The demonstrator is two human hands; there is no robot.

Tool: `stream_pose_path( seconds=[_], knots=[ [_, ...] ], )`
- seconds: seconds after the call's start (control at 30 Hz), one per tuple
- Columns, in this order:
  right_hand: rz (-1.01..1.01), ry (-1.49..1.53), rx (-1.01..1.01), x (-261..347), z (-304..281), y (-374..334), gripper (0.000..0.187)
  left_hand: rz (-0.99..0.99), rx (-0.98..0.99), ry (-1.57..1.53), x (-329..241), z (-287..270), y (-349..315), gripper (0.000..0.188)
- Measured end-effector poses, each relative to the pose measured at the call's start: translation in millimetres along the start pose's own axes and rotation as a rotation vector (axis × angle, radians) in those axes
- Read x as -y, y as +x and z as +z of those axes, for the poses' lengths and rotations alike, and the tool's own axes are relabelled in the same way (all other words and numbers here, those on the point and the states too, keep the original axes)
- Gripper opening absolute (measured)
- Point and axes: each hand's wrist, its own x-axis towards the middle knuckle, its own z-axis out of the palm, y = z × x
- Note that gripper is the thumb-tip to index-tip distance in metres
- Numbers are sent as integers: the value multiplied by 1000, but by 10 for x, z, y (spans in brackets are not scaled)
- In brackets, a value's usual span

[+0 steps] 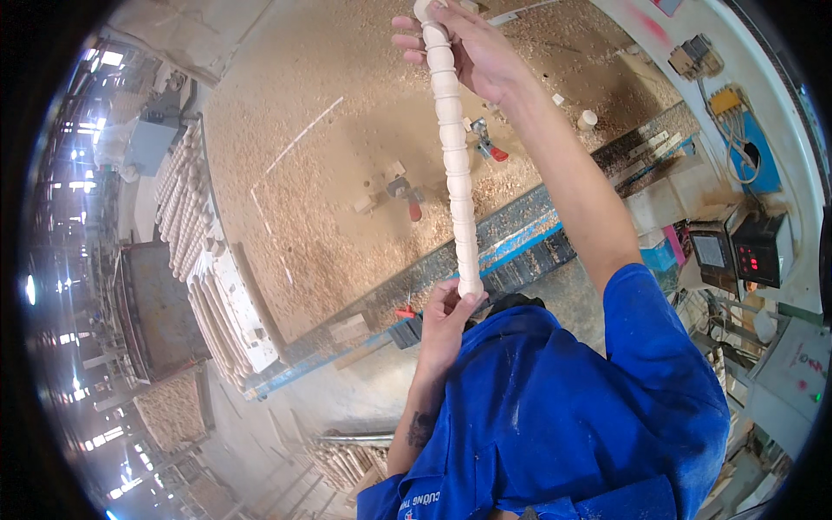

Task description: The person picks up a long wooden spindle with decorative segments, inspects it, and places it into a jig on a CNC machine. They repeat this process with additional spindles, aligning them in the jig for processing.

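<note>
A long pale turned wooden spindle [454,160], ringed with beads along its length, is held between both hands in front of my body. My right hand [468,48] reaches far forward and grips its far end between thumb and fingers, the other fingers spread past it. At the near end, close to my blue shirt, my left hand [446,316] pinches the spindle with thumb and fingers. Below the spindle lies a machine bed strewn with wood chips, where a red-handled toggle clamp [487,143] and another red-handled clamp [407,195] are mounted.
Wood shavings [329,199] cover the machine bed. On the left, beaded spindles [184,204] and smoother rods [218,329] lie stacked. A black control box with a red display [759,251] is on the right. A blue rail [520,243] edges the bed near me. More wooden pieces [347,464] sit lower down.
</note>
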Motion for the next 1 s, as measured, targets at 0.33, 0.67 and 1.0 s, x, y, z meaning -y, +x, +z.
stream_pose_path(
  seconds=[0.33, 0.67, 1.0],
  knots=[
    [40, 103, 174, -123, 36, 31, 42, 265, -129, 400, 115, -78, 81, 41],
    [-15, 69, 39, -73, -62, 37, 47, 328, -109, 404, 40, -7, 88, 45],
    [62, 90, -13, -100, -140, 472, 44, 370, -11, 280, -100, 289, 93, 46]
  ],
)
